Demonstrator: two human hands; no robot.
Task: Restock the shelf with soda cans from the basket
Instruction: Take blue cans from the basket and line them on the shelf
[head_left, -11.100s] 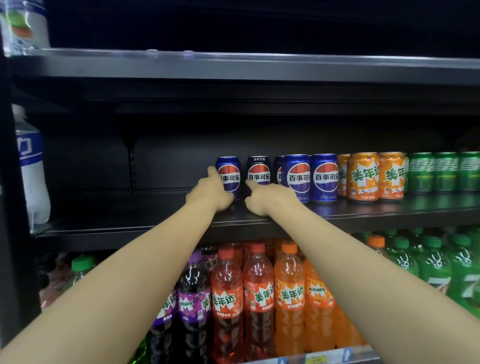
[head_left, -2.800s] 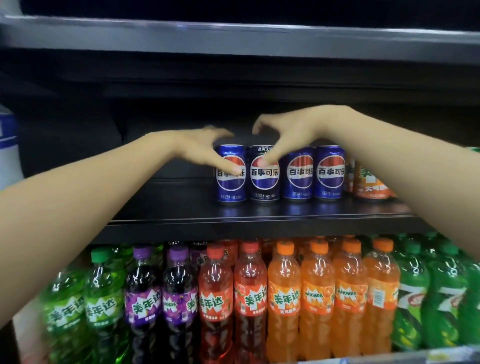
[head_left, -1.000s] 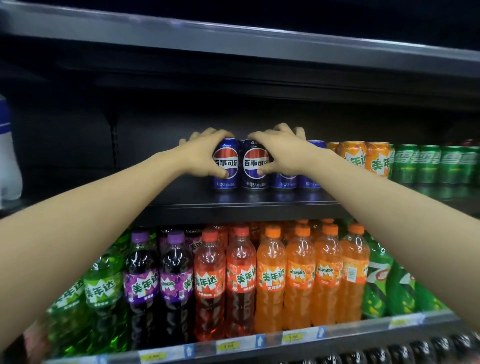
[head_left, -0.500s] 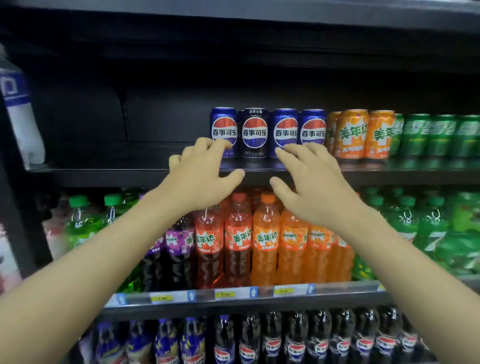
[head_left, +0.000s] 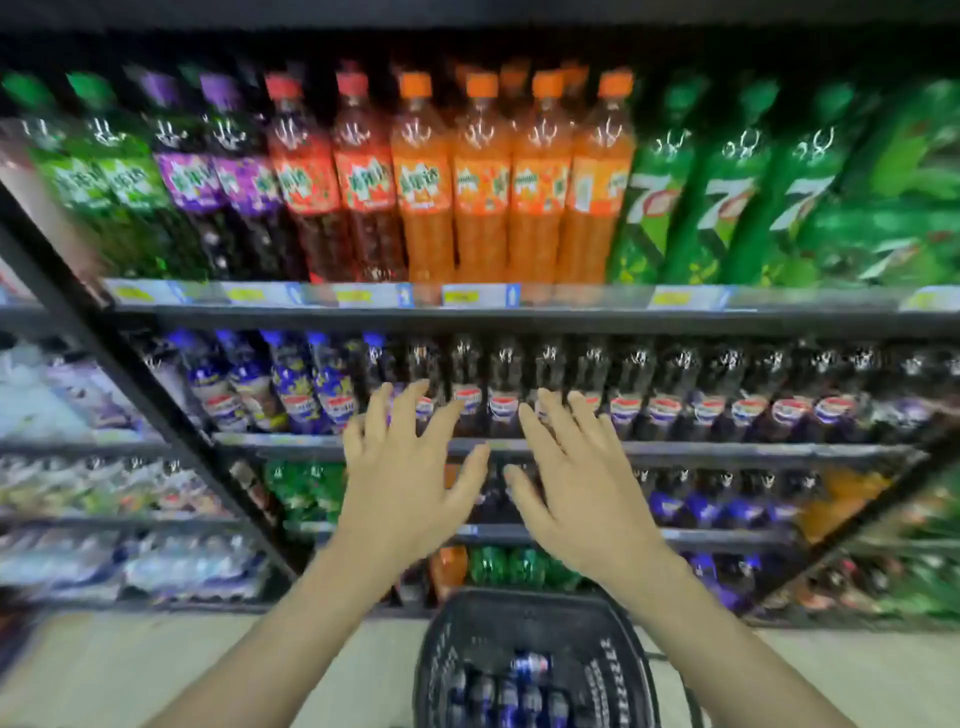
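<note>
Black shelving (head_left: 519, 317) carries rows of blurred soda bottles (head_left: 480, 176). On the pale floor (head_left: 156, 670), a black basket (head_left: 608, 649) holds blue cans (head_left: 519, 696). Left hand (head_left: 410, 488) and right hand (head_left: 587, 488): each grip spread, empty.

A dark basket (head_left: 613, 670) of blue cans (head_left: 519, 696) sits on the pale floor (head_left: 182, 670), near the bottle-filled shelves (head_left: 519, 314).

Top row seen: green, purple, red bottles, then orange bottles (head_left: 511, 176), 7-branded green bottles (head_left: 727, 202) at rt. Price tags (head_left: 475, 296) fixed below. Dark cola bottles (head_left: 670, 395) ranged under; img blurred.
</note>
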